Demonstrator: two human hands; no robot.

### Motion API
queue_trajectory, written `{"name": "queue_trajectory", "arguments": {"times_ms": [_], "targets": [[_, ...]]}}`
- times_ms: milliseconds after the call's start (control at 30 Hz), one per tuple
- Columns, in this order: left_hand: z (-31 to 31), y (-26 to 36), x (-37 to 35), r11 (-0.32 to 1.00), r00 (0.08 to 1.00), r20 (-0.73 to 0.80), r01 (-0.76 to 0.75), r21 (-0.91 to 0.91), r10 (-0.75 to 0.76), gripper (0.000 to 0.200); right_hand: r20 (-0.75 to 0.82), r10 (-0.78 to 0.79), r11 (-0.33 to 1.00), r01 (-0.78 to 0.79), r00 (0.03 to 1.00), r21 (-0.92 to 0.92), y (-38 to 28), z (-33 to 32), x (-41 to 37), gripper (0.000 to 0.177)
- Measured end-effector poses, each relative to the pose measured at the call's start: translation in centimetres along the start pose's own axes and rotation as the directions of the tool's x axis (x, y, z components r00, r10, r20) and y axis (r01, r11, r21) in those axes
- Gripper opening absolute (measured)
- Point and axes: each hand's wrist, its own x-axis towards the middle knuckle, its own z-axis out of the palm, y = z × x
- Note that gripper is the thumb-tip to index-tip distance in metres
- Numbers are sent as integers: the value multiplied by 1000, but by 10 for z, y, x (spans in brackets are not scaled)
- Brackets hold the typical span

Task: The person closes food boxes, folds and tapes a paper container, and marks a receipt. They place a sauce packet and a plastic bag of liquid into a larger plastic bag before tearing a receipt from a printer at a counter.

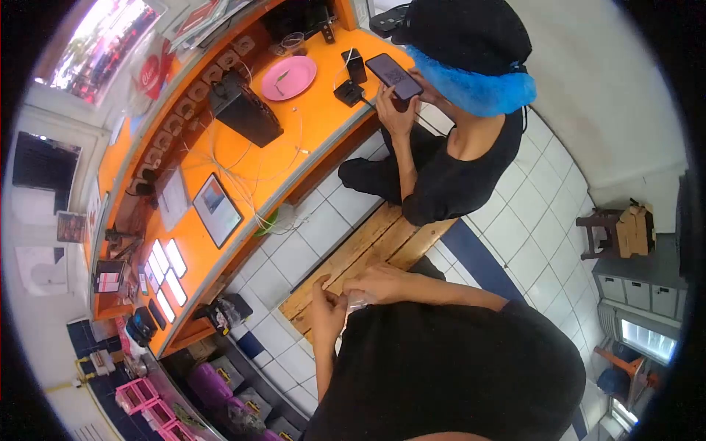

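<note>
My left hand (327, 310) and my right hand (375, 284) meet in front of my black shirt, above a wooden bench (300, 317). Their fingers close on a small piece of clear plastic (356, 300), perhaps a bag or wrapper; its contents cannot be made out. The thumb and index finger of my left hand come up beside it, while my right hand pinches it from the other side.
Beside me a person (471, 162) in a black cap holds a phone (395, 76). On the orange counter (257, 173) are a tablet (217, 210), several lit phones (170, 287), white cables, a black box (246, 110) and a pink plate (289, 79). Purple bins (213, 386) stand below.
</note>
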Motion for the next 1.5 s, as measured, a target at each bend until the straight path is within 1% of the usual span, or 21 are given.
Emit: {"name": "queue_trajectory", "arguments": {"times_ms": [67, 200, 233, 333, 433, 500, 533, 600, 733, 800, 933, 1000, 1033, 1067, 1100, 1133, 1167, 1300, 1400, 1467, 1500], "targets": [[1, 19, -1, 991, 993, 58, -96, -90, 102, 50, 15, 6, 1000, -7, 1000, 17, 3, -7, -5, 20], [15, 21, 3, 995, 999, 34, -40, -88, 43, 43, -33, 50, 988, -44, 998, 150, 12, -13, -14, 19], [17, 20, 3, 984, 999, 3, -31, -176, 32, 40, -23, 54, 987, -50, 998, 150, 16, -11, -17, 19], [20, 18, 2, 964, 1000, -30, -8, -265, 1, 34, -13, -7, 1000, 8, 1000, 21, 19, -7, -23, 18], [21, 19, 2, 965, 997, -51, -65, -254, 53, 37, -93, 78, 996, -82, 993, -40, 10, -7, -21, 19], [22, 18, 1, 995, 998, -19, -66, -78, 65, 40, -287, 176, 980, -140, 942, 142, 11, -6, -17, 19], [24, 15, 1, 994, 998, -22, -66, -84, 65, 40, -284, 174, 981, -140, 943, 136, 12, -6, -15, 19], [29, 14, 3, 980, 998, 20, -47, -196, 51, 34, -340, 58, 972, 25, 938, 236, 15, -8, -11, 22], [24, 28, 0, 953, 990, 65, -104, -284, 127, 36, -187, 78, 975, -36, 979, 220, 9, -19, -12, 26], [23, 24, -1, 764, 951, 246, 15, -646, 190, 41, -99, 110, 967, -83, 989, 241, 1, -29, -16, 25], [0, -11, 10, 724, 906, 371, 114, -680, 206, 39, -81, -15, 936, 42, 997, 349, 20, -17, -25, 26], [-3, 6, 10, 862, 945, 243, -71, -502, 219, 31, 94, 81, 744, -123, 992, 657, 12, -22, -21, 25], [-2, 3, 10, 869, 958, 170, -124, -479, 231, 26, 121, 157, 726, -198, 980, 659, 11, -22, -16, 21], [0, -3, 8, 879, 969, 92, -166, -448, 230, 21, 266, 308, 523, -396, 913, 755, -3, -31, -5, 18], [-4, -3, 2, 863, 990, 62, -78, -500, 126, 17, 194, 230, 713, -301, 954, 633, 0, -30, 2, 20], [-11, -1, -6, 830, 999, 34, 1, -558, 21, 15, 222, 197, 674, -297, 955, 677, -5, -30, 14, 20], [-19, 2, -16, 814, 997, -16, 53, -578, -76, 15, 142, 108, 653, -178, 984, 736, -2, -16, 22, 21], [-32, -12, -70, 649, 977, -131, 9, -760, -166, 12, 420, -4, 677, -307, 907, 669, -27, 10, 53, 21], [-9, -17, -94, 567, 906, -320, -115, -816, -277, 9, 462, -142, 760, -203, 875, 617, -28, 9, 64, 25], [-18, -54, -129, 659, 694, -621, -279, -698, -364, 8, 590, -11, 989, -79, 808, 126, -62, 24, 74, 30], [-22, -60, -141, 641, 674, -640, -315, -700, -368, 9, 597, -19, 992, -58, 802, 109, -79, 30, 77, 30]]}}
